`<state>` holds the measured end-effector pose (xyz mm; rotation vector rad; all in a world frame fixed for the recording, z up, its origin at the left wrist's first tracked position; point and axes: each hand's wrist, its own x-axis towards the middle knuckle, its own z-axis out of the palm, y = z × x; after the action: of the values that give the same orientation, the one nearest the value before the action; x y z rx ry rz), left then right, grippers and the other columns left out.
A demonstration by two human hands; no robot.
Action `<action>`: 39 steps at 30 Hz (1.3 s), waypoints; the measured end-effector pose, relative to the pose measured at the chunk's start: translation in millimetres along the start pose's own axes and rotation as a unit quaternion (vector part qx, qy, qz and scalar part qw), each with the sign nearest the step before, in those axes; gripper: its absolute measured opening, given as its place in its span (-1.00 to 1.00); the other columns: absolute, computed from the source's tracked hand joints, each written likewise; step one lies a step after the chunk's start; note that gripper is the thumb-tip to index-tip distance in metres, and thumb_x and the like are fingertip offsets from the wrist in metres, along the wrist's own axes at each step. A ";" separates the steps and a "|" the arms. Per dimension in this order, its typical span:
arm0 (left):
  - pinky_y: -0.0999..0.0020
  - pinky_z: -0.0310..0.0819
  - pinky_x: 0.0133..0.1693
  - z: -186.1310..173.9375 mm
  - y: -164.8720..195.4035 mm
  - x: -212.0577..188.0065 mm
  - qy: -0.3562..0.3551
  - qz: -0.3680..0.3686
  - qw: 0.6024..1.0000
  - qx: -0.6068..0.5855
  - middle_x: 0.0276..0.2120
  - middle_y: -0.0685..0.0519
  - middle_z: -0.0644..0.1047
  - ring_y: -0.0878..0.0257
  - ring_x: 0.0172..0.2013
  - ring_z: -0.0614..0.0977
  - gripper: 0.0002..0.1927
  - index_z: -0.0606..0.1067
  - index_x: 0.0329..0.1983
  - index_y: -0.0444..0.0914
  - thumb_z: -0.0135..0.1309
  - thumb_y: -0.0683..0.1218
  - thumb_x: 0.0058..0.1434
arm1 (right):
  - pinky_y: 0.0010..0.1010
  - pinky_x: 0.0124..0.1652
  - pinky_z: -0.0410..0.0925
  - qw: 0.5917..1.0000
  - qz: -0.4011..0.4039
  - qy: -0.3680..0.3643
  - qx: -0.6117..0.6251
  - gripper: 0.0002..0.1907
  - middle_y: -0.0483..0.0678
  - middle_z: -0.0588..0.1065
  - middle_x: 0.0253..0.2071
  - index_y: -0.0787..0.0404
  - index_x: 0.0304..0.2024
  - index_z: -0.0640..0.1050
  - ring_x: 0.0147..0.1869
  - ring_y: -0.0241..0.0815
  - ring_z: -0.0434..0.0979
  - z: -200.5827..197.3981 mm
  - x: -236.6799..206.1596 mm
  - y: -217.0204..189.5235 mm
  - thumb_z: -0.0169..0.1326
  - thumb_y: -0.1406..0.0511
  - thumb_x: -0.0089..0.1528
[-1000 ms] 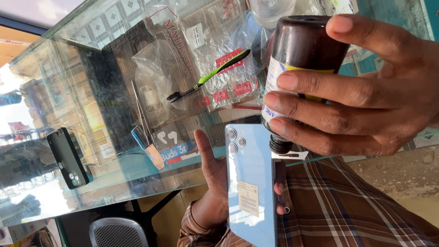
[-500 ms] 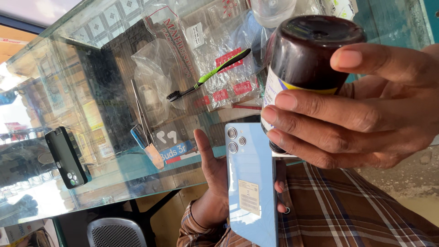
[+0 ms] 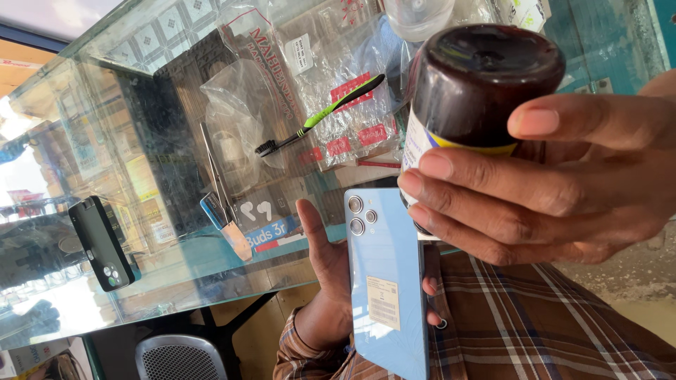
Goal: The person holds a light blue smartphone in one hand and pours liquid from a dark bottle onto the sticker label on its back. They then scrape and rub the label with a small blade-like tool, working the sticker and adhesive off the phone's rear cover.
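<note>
Right hand (image 3: 563, 183) is wrapping fingers and thumb round a dark brown bottle (image 3: 479, 91), which is tipping further over than a second ago: its dark end is now facing the camera, label side turning down toward the phone. Left hand (image 3: 331, 288) is gripping a light-blue phone (image 3: 387, 288) upright, back and camera lenses toward us, just below the bottle; the two are looking close to touching, hard to tell. Both are staying in front of the near edge of the glass counter (image 3: 211, 260). On the counter: a green-and-black toothbrush (image 3: 320, 116) on plastic bags (image 3: 331, 84), tweezers (image 3: 215, 176), and a black phone (image 3: 102, 243) toward the left end. Open room is mostly over the checked sleeve (image 3: 549, 331).
</note>
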<state>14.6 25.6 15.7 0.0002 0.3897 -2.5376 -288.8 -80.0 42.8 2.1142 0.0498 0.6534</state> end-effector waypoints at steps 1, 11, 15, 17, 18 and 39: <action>-0.49 0.40 0.11 -0.5 0.4 0.7 -0.007 0.003 1.000 0.012 0.21 -0.41 0.41 -0.36 0.10 0.54 0.31 0.16 0.55 -0.24 -0.21 0.84 0.13 | -0.43 0.14 0.40 1.000 0.014 -0.005 0.023 -0.62 0.02 0.64 0.08 0.40 0.10 0.61 0.15 -0.20 0.60 -6.0 6.0 13.8 0.28 0.44 0.23; -0.40 0.38 0.18 -0.8 3.0 19.6 0.029 0.085 0.996 0.007 0.22 -0.29 0.42 -0.26 0.12 0.57 0.06 0.11 0.62 -0.25 -0.30 0.61 0.38 | -0.15 0.05 0.51 0.760 0.557 -0.135 0.306 -0.32 0.27 0.55 -0.04 0.48 0.05 0.44 0.08 0.12 0.62 -13.5 -1.5 10.3 0.52 0.35 0.01; -0.44 0.32 0.23 -0.4 3.4 22.2 0.069 0.094 0.992 0.047 0.26 -0.21 0.46 -0.25 0.12 0.58 -0.04 0.20 0.56 -0.25 -0.26 0.51 0.36 | -0.40 0.13 0.57 0.672 0.625 -0.104 0.384 -0.50 0.11 0.56 0.00 0.37 0.05 0.40 0.15 -0.07 0.66 -10.1 -30.5 -12.5 0.45 0.38 0.26; -0.45 0.30 0.24 -0.5 4.1 22.0 0.077 0.104 0.989 0.073 0.26 -0.19 0.48 -0.22 0.12 0.58 -0.07 0.24 0.51 -0.27 -0.25 0.48 0.35 | -0.43 0.13 0.57 0.666 0.623 -0.091 0.400 -0.53 0.11 0.55 0.02 0.38 0.07 0.40 0.16 -0.11 0.65 -10.3 -44.6 -22.0 0.43 0.38 0.31; -0.45 0.29 0.25 -0.9 4.7 22.3 0.070 0.109 0.988 0.087 0.25 -0.20 0.49 -0.20 0.13 0.57 -0.08 0.26 0.50 -0.30 -0.25 0.47 0.36 | -0.43 0.11 0.56 0.669 0.624 -0.068 0.398 -0.52 0.12 0.53 0.02 0.38 0.08 0.40 0.15 -0.12 0.63 -11.4 -48.7 -27.2 0.42 0.37 0.31; -0.22 0.49 0.16 -16.9 -1.3 28.9 0.070 0.132 0.985 0.085 0.13 -0.33 0.52 -0.21 0.07 0.61 0.03 0.23 0.45 -0.38 -0.35 0.56 0.33 | -0.31 -0.36 0.66 0.071 0.758 0.033 0.647 -0.86 0.15 0.70 -0.33 0.40 -0.20 0.68 -0.29 -0.12 0.73 -23.7 50.8 -76.4 0.24 0.47 0.18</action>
<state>-11.8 15.8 -2.5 0.2792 0.2089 -2.3050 -240.8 -2.7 16.4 -0.7892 1.0181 -0.8242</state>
